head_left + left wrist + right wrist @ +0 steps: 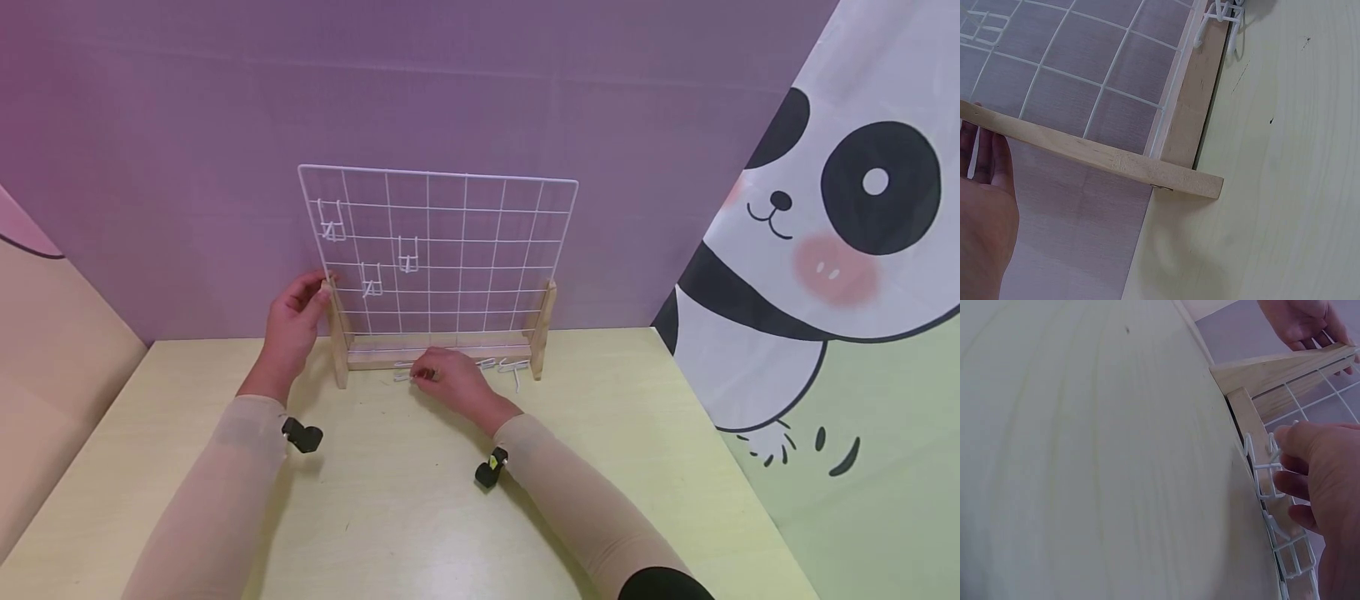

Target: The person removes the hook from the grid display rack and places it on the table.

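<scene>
A white wire grid panel (pixel 438 172) stands upright in a wooden stand (pixel 339 342). My left hand (pixel 291 327) holds the top of the stand's left post beside the grid's edge, its fingers reaching behind the wood in the left wrist view. Low at the base, my right hand (pixel 453 382) pinches a white wire hook (pixel 1267 467) between thumb and fingertips; part of the hook is hidden by the fingers. Another white hook (pixel 1298 573) lies beneath that hand, along the base bar. Three white hooks (pixel 408 264) hang on the left half of the grid.
More loose white hooks (pixel 513 366) lie on the pale wooden table (pixel 420 517) before the stand's right side. Close behind the grid is a purple backdrop (pixel 225 167); a panda-printed cloth (pixel 840 358) hangs at the right.
</scene>
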Available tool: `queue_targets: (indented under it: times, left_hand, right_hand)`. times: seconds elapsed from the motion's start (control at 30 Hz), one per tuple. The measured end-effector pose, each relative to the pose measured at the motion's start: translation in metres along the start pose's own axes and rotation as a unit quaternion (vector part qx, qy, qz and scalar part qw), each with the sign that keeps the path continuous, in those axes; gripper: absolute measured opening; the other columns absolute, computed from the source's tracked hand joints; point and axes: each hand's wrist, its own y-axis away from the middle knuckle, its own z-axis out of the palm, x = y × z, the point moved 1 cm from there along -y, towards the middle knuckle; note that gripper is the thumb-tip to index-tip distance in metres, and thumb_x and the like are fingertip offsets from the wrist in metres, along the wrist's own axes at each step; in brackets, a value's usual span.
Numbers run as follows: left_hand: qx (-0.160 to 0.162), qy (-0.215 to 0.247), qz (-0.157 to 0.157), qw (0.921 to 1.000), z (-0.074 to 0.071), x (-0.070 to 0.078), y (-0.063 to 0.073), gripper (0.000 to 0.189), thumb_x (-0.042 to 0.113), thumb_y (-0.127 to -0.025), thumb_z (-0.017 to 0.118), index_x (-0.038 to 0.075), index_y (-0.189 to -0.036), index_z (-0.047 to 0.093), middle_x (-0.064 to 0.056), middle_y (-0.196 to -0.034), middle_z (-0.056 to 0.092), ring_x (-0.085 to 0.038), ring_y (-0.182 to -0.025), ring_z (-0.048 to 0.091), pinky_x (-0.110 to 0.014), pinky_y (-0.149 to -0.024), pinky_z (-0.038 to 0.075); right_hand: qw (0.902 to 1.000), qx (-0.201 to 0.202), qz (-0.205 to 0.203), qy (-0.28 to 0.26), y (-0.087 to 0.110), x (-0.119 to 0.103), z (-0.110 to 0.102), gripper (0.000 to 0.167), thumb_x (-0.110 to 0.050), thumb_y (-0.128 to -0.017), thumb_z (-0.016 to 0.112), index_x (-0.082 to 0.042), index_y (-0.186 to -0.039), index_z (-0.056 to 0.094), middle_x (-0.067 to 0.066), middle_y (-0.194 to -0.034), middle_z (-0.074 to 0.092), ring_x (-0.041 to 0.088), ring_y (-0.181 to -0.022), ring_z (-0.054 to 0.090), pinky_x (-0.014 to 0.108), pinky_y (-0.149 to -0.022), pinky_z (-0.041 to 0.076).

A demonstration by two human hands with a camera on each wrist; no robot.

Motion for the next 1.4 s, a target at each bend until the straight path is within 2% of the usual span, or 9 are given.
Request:
queue_targets:
  times: [0.33,0.7,0.93,1.13,1.4]
  left_hand:
    - [-0.001,0.011,-0.002,0.9999,-0.0004,-0.0004,0.0009,0.039,0.013,-0.113,0.065,-0.005,-0.147,0.062,0.004,-0.136,0.071,-0.011,-0.125,0.058,-0.013,-0.106,0.047]
    - [0.007,0.009,0.008,0.9999,0.0009,-0.0009,0.0005,0.037,0.011,-0.113,0.065,-0.007,-0.145,0.062,0.007,-0.133,0.072,-0.011,-0.123,0.06,-0.014,-0.105,0.048]
    - [0.006,0.028,0.011,0.9995,0.0007,-0.0018,-0.0001,0.036,0.01,-0.112,0.066,-0.007,-0.144,0.063,0.007,-0.132,0.073,-0.012,-0.124,0.061,-0.015,-0.106,0.048]
    - [0.006,0.016,0.009,0.9998,0.0005,-0.0021,-0.0014,0.037,0.012,-0.112,0.066,-0.007,-0.144,0.063,0.009,-0.131,0.073,-0.012,-0.124,0.06,-0.014,-0.106,0.048]
    - [0.004,0.017,0.006,0.9998,0.0005,-0.0013,-0.0006,0.038,0.012,-0.113,0.066,-0.007,-0.145,0.062,0.008,-0.131,0.072,-0.012,-0.124,0.06,-0.014,-0.106,0.047]
  right_hand:
    - [0.9978,-0.042,-0.024,0.046,0.0006,0.0048,0.0001,0.013,-0.019,-0.105,0.079,-0.015,-0.117,0.083,-0.004,-0.107,0.075,0.011,-0.099,0.071,0.021,-0.091,0.055]
    - [0.9919,-0.062,-0.042,0.103,0.0011,0.0046,0.0023,0.015,-0.026,-0.105,0.08,-0.02,-0.119,0.084,-0.005,-0.108,0.072,0.009,-0.09,0.064,0.024,-0.081,0.054]
    - [0.9902,-0.063,-0.043,0.117,0.0009,0.0046,0.003,0.018,-0.028,-0.104,0.082,-0.019,-0.119,0.083,-0.005,-0.108,0.071,0.01,-0.09,0.064,0.024,-0.083,0.055]
    - [0.9902,-0.061,-0.037,0.12,0.0013,0.0046,0.0032,0.025,-0.036,-0.101,0.084,-0.02,-0.12,0.083,-0.006,-0.106,0.069,0.008,-0.087,0.06,0.023,-0.08,0.053]
    - [0.9908,-0.059,-0.038,0.116,0.0022,0.0032,0.0019,0.028,-0.037,-0.101,0.084,-0.019,-0.123,0.083,-0.006,-0.108,0.07,0.009,-0.088,0.061,0.024,-0.081,0.054]
